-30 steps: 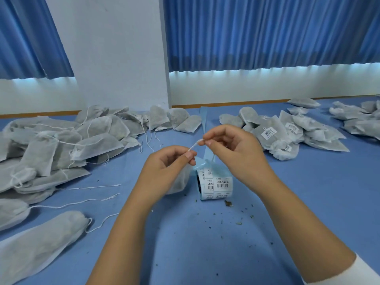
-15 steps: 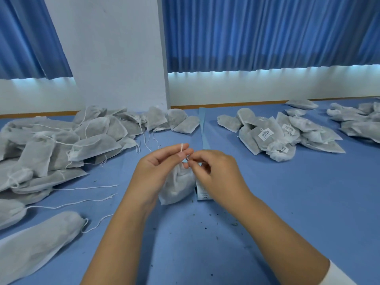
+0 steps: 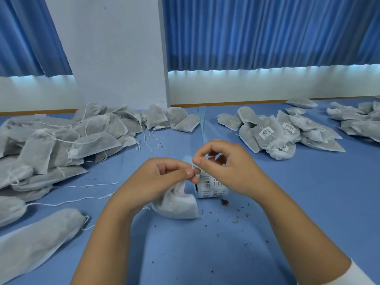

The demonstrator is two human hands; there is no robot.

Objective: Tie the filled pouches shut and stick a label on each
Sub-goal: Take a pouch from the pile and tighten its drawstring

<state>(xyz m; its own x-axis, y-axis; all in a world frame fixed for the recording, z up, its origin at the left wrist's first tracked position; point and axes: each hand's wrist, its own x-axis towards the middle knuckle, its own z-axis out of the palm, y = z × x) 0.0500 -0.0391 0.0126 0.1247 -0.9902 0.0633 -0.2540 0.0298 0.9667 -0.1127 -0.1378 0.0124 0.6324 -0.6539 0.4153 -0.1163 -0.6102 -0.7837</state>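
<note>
1. Far left of the bench (image 3: 308, 202): heap of untied pouches (image 3: 61, 145), strings trailing loose. No labels seen on them.
2. Near centre, left hand (image 3: 156, 179): grip closed, thumb and fingertips pinching the gathered neck of one pouch (image 3: 176, 204). It hangs below the hand and appears to rest on the bench.
3. Between the hands, drawstring (image 3: 193, 167): short loop. Risk: the thin cord slips from the pinch, the knot sets slack and the neck reopens.
4. Just right of it, right hand (image 3: 228, 169): grip closed, thumb and forefinger pinching the string. Risk: a hard pull tears the thin fabric, adding to the crumbs (image 3: 224, 202).
5. Label roll (image 3: 213, 186): just behind the hands, partly hidden. Risk: a knuckle knocks it away.
6. Far right: labelled pouches (image 3: 283, 134).
</note>
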